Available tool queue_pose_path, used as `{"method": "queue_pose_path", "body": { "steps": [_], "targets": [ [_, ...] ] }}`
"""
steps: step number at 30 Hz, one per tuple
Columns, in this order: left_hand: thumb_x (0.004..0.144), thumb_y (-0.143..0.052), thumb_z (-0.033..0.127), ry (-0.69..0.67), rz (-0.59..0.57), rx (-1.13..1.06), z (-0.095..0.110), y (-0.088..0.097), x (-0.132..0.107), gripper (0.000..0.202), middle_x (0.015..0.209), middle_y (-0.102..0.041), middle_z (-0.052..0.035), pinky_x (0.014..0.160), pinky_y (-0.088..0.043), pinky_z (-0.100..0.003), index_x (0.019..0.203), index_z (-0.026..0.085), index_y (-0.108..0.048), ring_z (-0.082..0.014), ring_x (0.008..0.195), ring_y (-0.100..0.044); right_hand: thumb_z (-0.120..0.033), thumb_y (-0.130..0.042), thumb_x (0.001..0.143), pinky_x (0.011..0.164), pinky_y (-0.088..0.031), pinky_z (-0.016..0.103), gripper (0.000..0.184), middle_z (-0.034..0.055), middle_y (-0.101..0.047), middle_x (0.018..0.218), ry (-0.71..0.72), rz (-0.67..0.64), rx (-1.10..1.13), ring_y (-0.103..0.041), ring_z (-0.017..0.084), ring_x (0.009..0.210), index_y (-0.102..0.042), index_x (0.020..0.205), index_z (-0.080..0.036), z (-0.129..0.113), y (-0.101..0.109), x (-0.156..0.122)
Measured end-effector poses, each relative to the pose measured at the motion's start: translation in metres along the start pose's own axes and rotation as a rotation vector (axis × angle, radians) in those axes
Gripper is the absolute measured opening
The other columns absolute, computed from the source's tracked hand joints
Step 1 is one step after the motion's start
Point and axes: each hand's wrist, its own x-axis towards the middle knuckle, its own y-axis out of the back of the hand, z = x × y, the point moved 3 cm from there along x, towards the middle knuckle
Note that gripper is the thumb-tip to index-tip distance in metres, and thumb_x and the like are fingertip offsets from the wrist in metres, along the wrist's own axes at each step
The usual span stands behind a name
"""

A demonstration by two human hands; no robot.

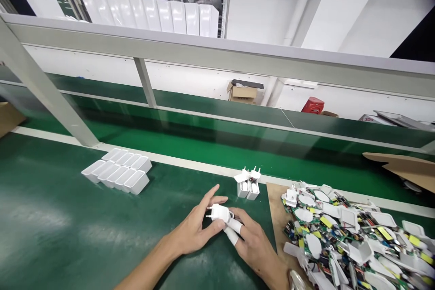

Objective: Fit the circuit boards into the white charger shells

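white plug (220, 213) over green worktop (102, 222); white wall (265, 4) beyond.

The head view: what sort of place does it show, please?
Probably a workshop or factory for small electronics: a green workbench holds a heap of circuit boards and white plastic parts, with white cases set in two rows.

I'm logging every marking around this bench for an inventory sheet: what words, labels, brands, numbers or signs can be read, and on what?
"S 304": on the white package in the right background; the "S" is less certain.
Yellow patches among the piled parts: any print is too small to read.
White plug in the hands: no readable marking.
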Motion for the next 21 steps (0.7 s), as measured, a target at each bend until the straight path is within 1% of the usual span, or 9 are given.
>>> {"method": "queue_pose_path", "body": {
  "steps": [2,4,6,8,11,13,16,21],
  "targets": [
    [0.105,-0.059,0.051,-0.021,0.023,0.012,0.0,0.003,-0.002,0.082,0.156,-0.056,-0.0172,0.115,-0.049,-0.054,0.169,0.031,-0.012,-0.0323,0.14,-0.059,-0.01,-0.049,0.103,0.086,-0.067,0.03,0.031,0.0137,-0.071,0.125,0.031,0.049,0.003,-0.076,0.021,0.104,-0.063,0.128,-0.02,-0.006,0.005,0.007],
    [0.103,-0.057,0.06,-0.056,0.052,0.017,0.0,0.006,-0.003,0.084,0.156,-0.055,-0.0178,0.115,-0.049,-0.053,0.169,0.03,-0.014,-0.0338,0.141,-0.057,-0.007,-0.052,0.1,0.089,-0.066,0.03,0.034,0.0135,-0.07,0.126,0.037,0.081,0.022,-0.076,0.021,0.108,-0.061,0.13,-0.021,-0.01,0.01,0.013],
    [0.101,-0.056,0.065,-0.091,0.082,0.043,0.001,0.008,-0.003,0.085,0.156,-0.055,-0.0168,0.112,-0.051,-0.051,0.168,0.03,-0.017,-0.033,0.136,-0.06,-0.005,-0.052,0.098,0.089,-0.065,0.03,0.036,0.0131,-0.07,0.125,0.021,0.08,0.034,-0.075,0.022,0.109,-0.062,0.129,-0.021,-0.011,0.01,0.014],
    [0.102,-0.057,0.062,-0.1,0.122,0.091,0.001,0.007,-0.003,0.078,0.15,-0.06,-0.0145,0.107,-0.055,-0.047,0.166,0.031,-0.024,-0.0287,0.123,-0.066,-0.005,-0.049,0.097,0.086,-0.066,0.03,0.035,0.0129,-0.071,0.121,-0.015,0.036,0.028,-0.076,0.022,0.104,-0.064,0.125,-0.021,-0.009,0.004,0.011],
    [0.108,-0.051,0.046,-0.055,0.188,0.132,-0.001,0.005,0.0,0.052,0.127,-0.071,-0.0088,0.095,-0.059,-0.038,0.156,0.028,-0.041,-0.0206,0.101,-0.07,-0.005,-0.045,0.097,0.08,-0.066,0.032,0.036,0.0131,-0.07,0.117,-0.048,-0.019,0.005,-0.075,0.022,0.097,-0.064,0.123,-0.02,-0.005,-0.006,0.004],
    [0.111,-0.044,0.04,-0.014,0.221,0.118,-0.003,0.004,0.002,0.04,0.114,-0.073,-0.0057,0.089,-0.059,-0.035,0.148,0.026,-0.049,-0.018,0.093,-0.07,-0.006,-0.044,0.098,0.079,-0.066,0.032,0.037,0.0134,-0.07,0.118,-0.054,0.0,-0.02,-0.075,0.022,0.094,-0.062,0.127,-0.02,-0.004,-0.008,0.002],
    [0.112,-0.042,0.039,0.007,0.238,0.088,-0.004,0.004,0.004,0.037,0.107,-0.073,-0.0042,0.084,-0.059,-0.032,0.146,0.025,-0.048,-0.0171,0.087,-0.07,-0.009,-0.046,0.101,0.079,-0.066,0.032,0.037,0.0123,-0.07,0.116,-0.069,0.033,-0.051,-0.075,0.022,0.092,-0.058,0.134,-0.02,-0.005,-0.009,0.004],
    [0.112,-0.04,0.039,0.028,0.216,0.088,-0.006,0.003,0.006,0.037,0.107,-0.071,-0.0031,0.085,-0.057,-0.032,0.147,0.026,-0.046,-0.0166,0.087,-0.068,-0.012,-0.047,0.102,0.08,-0.066,0.035,0.032,0.0095,-0.07,0.109,-0.118,-0.008,0.005,-0.073,0.023,0.091,-0.061,0.129,-0.023,-0.003,-0.01,0.004]
  ]
}}
